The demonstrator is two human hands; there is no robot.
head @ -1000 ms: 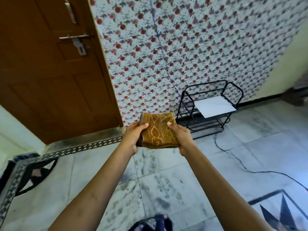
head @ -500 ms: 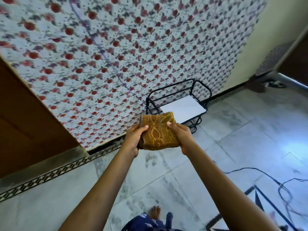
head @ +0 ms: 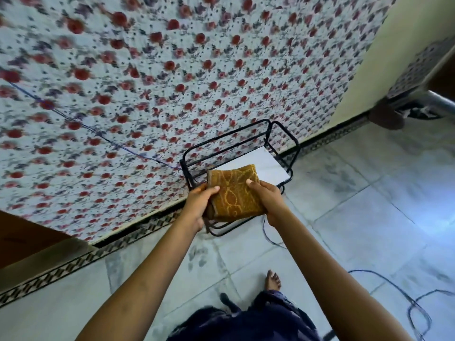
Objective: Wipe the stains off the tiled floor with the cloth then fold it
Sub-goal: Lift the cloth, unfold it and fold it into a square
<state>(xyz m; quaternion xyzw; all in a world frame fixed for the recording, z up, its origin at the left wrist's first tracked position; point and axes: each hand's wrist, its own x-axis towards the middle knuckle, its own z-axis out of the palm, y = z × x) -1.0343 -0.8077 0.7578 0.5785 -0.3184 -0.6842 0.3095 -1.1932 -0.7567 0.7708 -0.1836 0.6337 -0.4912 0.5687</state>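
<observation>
A mustard-brown patterned cloth (head: 234, 193) is folded into a thick rectangle and held up in front of me, above the floor. My left hand (head: 198, 205) grips its left edge with the thumb on top. My right hand (head: 267, 198) grips its right edge the same way. The white marbled tiled floor (head: 364, 225) lies below, with faint grey smudges (head: 197, 257) near the wall.
A black wire rack (head: 280, 139) holding a white board (head: 266, 163) stands against the floral wall (head: 172, 82), just behind the cloth. A dark cable (head: 394, 286) trails over the floor at right. My bare foot (head: 272, 280) is below the hands. A brown door (head: 22, 237) is at left.
The view has swung right and closer to the rack; the door has slid almost out of sight. Both hands keep the same grip on the folded cloth, now over the rack's front.
</observation>
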